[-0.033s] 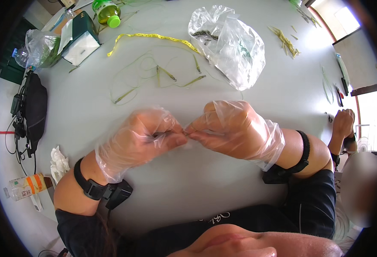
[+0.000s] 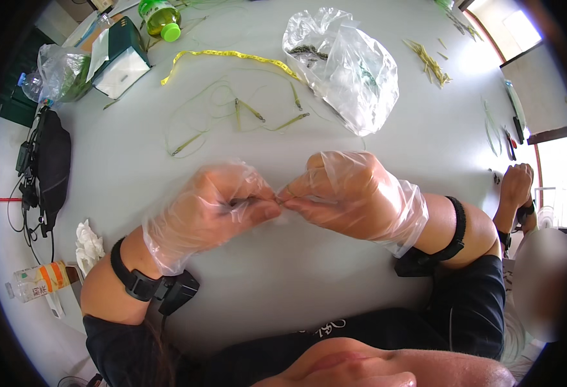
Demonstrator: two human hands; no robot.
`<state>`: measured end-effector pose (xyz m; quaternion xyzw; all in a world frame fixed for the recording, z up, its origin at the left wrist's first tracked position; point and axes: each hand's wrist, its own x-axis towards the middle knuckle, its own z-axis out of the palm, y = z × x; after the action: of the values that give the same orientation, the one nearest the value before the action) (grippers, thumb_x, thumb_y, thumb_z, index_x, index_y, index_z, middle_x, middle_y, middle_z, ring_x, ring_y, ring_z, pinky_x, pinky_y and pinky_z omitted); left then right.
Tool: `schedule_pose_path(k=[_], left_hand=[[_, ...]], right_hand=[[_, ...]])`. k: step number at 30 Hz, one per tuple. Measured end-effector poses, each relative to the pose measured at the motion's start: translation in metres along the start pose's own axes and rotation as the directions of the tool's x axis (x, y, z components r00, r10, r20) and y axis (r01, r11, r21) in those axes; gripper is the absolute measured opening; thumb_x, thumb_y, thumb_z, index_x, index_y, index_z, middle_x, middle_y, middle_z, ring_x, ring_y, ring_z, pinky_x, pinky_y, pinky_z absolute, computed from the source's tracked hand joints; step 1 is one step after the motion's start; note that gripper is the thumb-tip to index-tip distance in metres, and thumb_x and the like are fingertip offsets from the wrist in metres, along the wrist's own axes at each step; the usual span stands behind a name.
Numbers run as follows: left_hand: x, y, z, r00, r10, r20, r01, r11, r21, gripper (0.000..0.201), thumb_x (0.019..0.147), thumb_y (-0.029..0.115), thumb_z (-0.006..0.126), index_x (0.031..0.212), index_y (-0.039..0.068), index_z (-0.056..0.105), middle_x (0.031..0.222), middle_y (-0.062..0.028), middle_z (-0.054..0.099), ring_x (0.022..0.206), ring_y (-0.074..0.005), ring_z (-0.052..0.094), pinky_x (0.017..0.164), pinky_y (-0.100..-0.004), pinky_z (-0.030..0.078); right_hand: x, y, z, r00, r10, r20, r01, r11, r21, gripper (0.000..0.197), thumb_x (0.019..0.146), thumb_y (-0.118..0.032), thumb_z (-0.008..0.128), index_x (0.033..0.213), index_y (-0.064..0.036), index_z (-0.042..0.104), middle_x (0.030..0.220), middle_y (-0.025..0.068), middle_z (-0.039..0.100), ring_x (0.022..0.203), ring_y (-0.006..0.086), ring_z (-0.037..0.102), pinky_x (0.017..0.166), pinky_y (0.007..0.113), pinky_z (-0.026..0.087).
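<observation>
Both my hands wear clear plastic gloves and meet fingertip to fingertip above the middle of the table [image 2: 296,271]. My left hand [image 2: 216,203] pinches with thumb and forefinger. Against it, my right hand [image 2: 348,193] is closed in a similar pinch. Something tiny sits between the fingertips, too small to name. Beyond my hands lie several tapered olive-green sleeves [image 2: 252,111] with small dark metal ends, joined to thin looping green line [image 2: 216,97]. A crumpled clear plastic bag [image 2: 367,77], with dark small pieces inside, rests behind my right hand.
A yellow tape measure [image 2: 232,53] curves across the far side. Far left are a green-capped bottle [image 2: 161,19], a tissue pack [image 2: 125,71] and a black pouch [image 2: 54,164] with cables. Green strips [image 2: 430,63] and scissors [image 2: 510,143] lie to the right, near another person's hand [image 2: 517,184].
</observation>
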<state>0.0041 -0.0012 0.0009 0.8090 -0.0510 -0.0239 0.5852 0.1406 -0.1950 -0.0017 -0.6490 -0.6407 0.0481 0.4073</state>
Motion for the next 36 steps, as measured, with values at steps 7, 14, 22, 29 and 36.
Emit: schedule_pose_path(k=[7, 14, 22, 29, 36], left_hand=[[0.001, 0.006, -0.001, 0.999, -0.042, 0.002, 0.042, 0.999, 0.022, 0.013, 0.087, 0.012, 0.072, 0.084, 0.001, 0.065, 0.078, -0.0067, 0.064, 0.074, -0.0155, 0.058, 0.068, -0.0291, 0.046], [0.0, 0.008, -0.001, 0.997, -0.065, -0.037, 0.065, 0.998, 0.005, 0.011, 0.085, 0.006, 0.071, 0.079, 0.002, 0.062, 0.074, -0.0068, 0.061, 0.069, -0.0166, 0.055, 0.064, -0.029, 0.044], [0.0, 0.008, -0.003, 0.999, -0.034, -0.042, 0.036, 0.998, 0.056, 0.015, 0.082, 0.003, 0.071, 0.074, 0.002, 0.059, 0.07, -0.0066, 0.058, 0.065, -0.0171, 0.051, 0.061, -0.0298, 0.041], [0.0, 0.007, -0.005, 0.997, -0.066, -0.037, 0.065, 0.998, -0.026, 0.012, 0.08, 0.001, 0.07, 0.073, 0.002, 0.06, 0.071, -0.0061, 0.058, 0.066, -0.0143, 0.051, 0.06, -0.0288, 0.041], [-0.002, 0.005, -0.004, 0.989, -0.141, -0.052, 0.132, 0.979, -0.154, 0.009, 0.079, 0.001, 0.067, 0.072, 0.0, 0.061, 0.073, -0.0045, 0.059, 0.066, -0.0094, 0.05, 0.06, -0.0259, 0.04]], right_hand=[[0.0, -0.001, -0.001, 0.999, -0.015, -0.032, 0.014, 1.0, -0.026, 0.014, 0.074, -0.009, 0.081, 0.086, -0.0096, 0.074, 0.068, 0.0064, 0.058, 0.058, 0.0253, 0.057, 0.05, 0.035, 0.046], [-0.004, -0.002, -0.003, 0.997, 0.077, 0.005, -0.077, 0.996, 0.046, 0.013, 0.072, -0.006, 0.08, 0.08, -0.0062, 0.069, 0.069, 0.0078, 0.057, 0.06, 0.0267, 0.057, 0.053, 0.036, 0.046], [-0.002, -0.005, -0.011, 0.978, 0.162, 0.129, -0.175, 0.98, 0.091, 0.018, 0.073, -0.006, 0.079, 0.069, -0.0041, 0.062, 0.067, 0.0078, 0.056, 0.057, 0.0263, 0.055, 0.052, 0.035, 0.044], [0.004, -0.003, -0.016, 0.956, 0.2, 0.216, -0.24, 0.954, 0.177, 0.03, 0.075, -0.005, 0.078, 0.059, -0.0028, 0.053, 0.058, 0.0079, 0.051, 0.05, 0.0232, 0.048, 0.047, 0.034, 0.037], [0.01, -0.003, -0.025, 0.851, 0.367, 0.375, -0.478, 0.837, 0.265, 0.03, 0.08, -0.016, 0.072, 0.062, -0.0006, 0.053, 0.059, 0.0129, 0.045, 0.055, 0.0256, 0.042, 0.053, 0.036, 0.04]])
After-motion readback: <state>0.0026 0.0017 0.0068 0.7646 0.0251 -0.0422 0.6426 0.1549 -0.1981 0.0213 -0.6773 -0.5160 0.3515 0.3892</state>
